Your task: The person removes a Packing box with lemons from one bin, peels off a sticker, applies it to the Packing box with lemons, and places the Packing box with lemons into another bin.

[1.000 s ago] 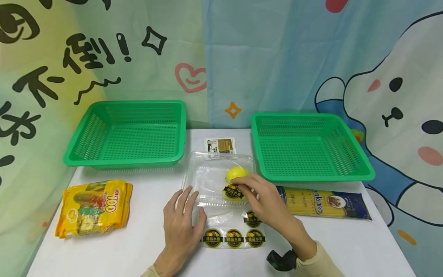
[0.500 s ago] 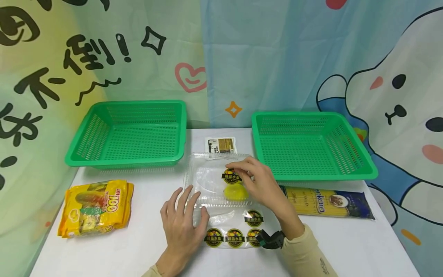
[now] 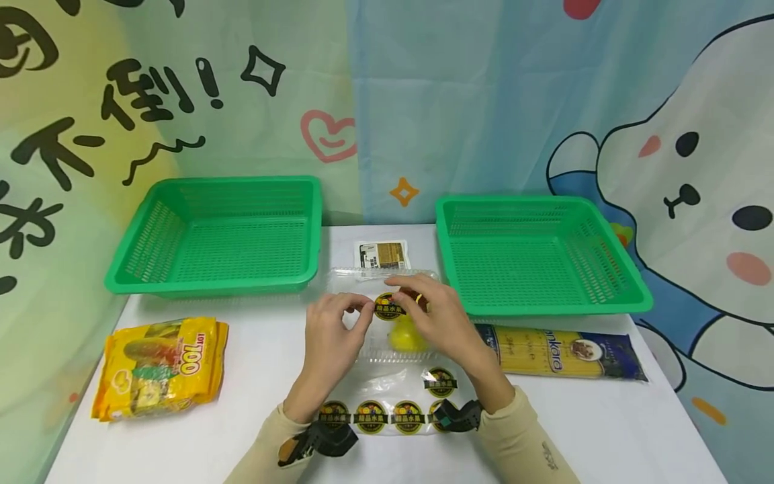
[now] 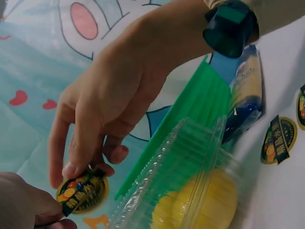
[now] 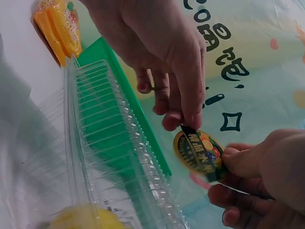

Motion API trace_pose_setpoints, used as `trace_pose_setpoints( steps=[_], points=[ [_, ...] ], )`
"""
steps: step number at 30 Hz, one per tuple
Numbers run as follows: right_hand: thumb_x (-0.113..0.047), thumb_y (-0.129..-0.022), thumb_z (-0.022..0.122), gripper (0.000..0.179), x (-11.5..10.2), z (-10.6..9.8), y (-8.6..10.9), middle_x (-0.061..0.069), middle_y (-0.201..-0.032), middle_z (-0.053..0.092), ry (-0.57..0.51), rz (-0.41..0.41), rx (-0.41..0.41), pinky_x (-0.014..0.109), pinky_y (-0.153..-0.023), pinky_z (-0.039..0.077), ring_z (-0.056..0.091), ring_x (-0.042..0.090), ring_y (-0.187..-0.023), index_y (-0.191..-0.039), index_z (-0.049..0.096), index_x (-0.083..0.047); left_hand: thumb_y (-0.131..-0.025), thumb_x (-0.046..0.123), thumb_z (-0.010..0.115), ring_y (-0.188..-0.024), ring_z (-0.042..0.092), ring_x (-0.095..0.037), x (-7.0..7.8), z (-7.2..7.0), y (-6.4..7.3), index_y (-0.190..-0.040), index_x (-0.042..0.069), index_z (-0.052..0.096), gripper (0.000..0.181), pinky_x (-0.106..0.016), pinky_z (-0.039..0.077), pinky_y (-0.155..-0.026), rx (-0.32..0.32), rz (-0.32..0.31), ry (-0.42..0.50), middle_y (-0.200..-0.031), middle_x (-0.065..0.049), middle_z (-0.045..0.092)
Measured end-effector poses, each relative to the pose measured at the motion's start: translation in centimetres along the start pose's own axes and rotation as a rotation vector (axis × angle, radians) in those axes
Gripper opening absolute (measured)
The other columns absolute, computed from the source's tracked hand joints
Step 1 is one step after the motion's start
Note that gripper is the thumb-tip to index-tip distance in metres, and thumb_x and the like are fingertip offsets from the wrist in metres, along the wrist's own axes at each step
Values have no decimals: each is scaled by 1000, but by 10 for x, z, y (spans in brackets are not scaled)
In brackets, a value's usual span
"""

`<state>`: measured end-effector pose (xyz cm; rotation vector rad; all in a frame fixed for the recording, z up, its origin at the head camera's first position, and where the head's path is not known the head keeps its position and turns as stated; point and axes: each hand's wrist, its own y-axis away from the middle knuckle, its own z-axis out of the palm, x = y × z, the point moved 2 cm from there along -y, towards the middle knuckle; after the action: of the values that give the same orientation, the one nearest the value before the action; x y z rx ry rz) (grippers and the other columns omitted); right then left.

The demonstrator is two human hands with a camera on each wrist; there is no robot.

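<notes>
A round black and gold fruit-picture label sticker (image 3: 389,306) is held in the air by both hands. My left hand (image 3: 332,333) pinches its left edge between thumb and fingertips. From the other side, my right hand (image 3: 444,323) pinches the right edge, as the right wrist view also shows. Just below the sticker stands a clear plastic clamshell box (image 5: 107,81), its lid down. Inside it lies yellow fruit that looks like lemon (image 4: 209,202), partly seen through ridged plastic. A clear sheet of the same stickers (image 3: 387,386) lies in front of the box.
Green baskets stand at the back left (image 3: 242,286) and back right (image 3: 544,309). A yellow snack bag (image 3: 160,368) lies on the left, a pack of spaghetti (image 3: 556,353) on the right. Behind the box is a small flat packet (image 3: 382,254).
My left hand has risen from the box's left front edge and now pinches the sticker's left side. The right hand has carried the sticker back from over the box's front, slightly leftward.
</notes>
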<state>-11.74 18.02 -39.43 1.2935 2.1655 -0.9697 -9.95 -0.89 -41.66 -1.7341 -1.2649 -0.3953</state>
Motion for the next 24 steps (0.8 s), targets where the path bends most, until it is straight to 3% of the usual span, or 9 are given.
trace_pose_setpoints(
  steps=[5,9,13,18,24],
  points=[
    [-14,-100,72,25,3,-5,0,3,-97,78,-62,146,-12,24,-65,49,59,12,-71,-125,73,-9,-93,13,78,-80,61,-25,-1,0,-6,-91,7,79,6,-38,36,-79,16,-30,-3,-83,-4,76],
    [-11,-98,74,22,4,-5,0,4,-95,79,-92,213,6,24,-65,51,62,13,-71,-119,74,-7,-93,13,78,-79,59,-24,-2,0,-8,-91,6,80,7,-37,34,-80,11,-68,18,-83,-5,76],
    [-11,-96,76,14,5,-2,-2,4,-92,79,-101,263,35,24,-65,52,63,14,-71,-110,78,-8,-91,13,79,-78,60,-23,-5,1,-8,-89,8,80,6,-39,35,-80,21,-62,-24,-81,-4,77],
    [-11,-94,78,8,10,7,-3,2,-87,78,-54,278,40,24,-67,54,65,13,-73,-101,81,-10,-89,15,80,-81,61,-25,-10,5,-6,-85,9,80,7,-45,36,-82,35,-31,-148,-78,-1,75],
    [-8,-93,79,9,13,18,-1,4,-89,79,29,206,46,25,-65,53,66,13,-73,-102,80,-8,-88,12,80,-80,58,-25,-18,10,-1,-82,9,77,8,-46,35,-83,47,11,-218,-73,0,72]
  ],
)
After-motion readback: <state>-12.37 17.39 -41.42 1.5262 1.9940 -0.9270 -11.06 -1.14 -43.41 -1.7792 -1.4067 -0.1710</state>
